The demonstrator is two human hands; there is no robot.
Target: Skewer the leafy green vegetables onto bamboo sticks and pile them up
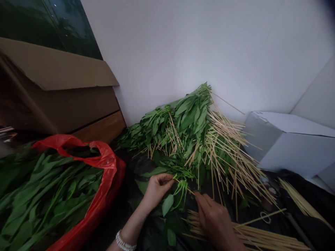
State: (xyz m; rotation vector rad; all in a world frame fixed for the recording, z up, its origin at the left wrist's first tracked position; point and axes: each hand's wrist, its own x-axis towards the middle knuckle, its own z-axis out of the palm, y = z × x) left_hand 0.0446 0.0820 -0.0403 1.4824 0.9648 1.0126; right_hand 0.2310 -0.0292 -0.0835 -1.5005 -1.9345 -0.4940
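Observation:
My left hand, with a pale beaded bracelet on its wrist, is closed in a pinch at the tip end of a thin bamboo skewer. Looped green stems with a few leaves sit on the skewer by those fingertips. The skewer's other end is gripped by my right hand, its fingers closed. Under and beside the right hand lies a bundle of bare skewers. Just beyond both hands are more green stems with leaves. Exactly what the left fingertips pinch is partly hidden.
A red plastic bag full of long leaves stands at the left. Against the white wall is a heap of skewered leafy greens. A cardboard box is at left back, a white box at right. More skewers lie at far right.

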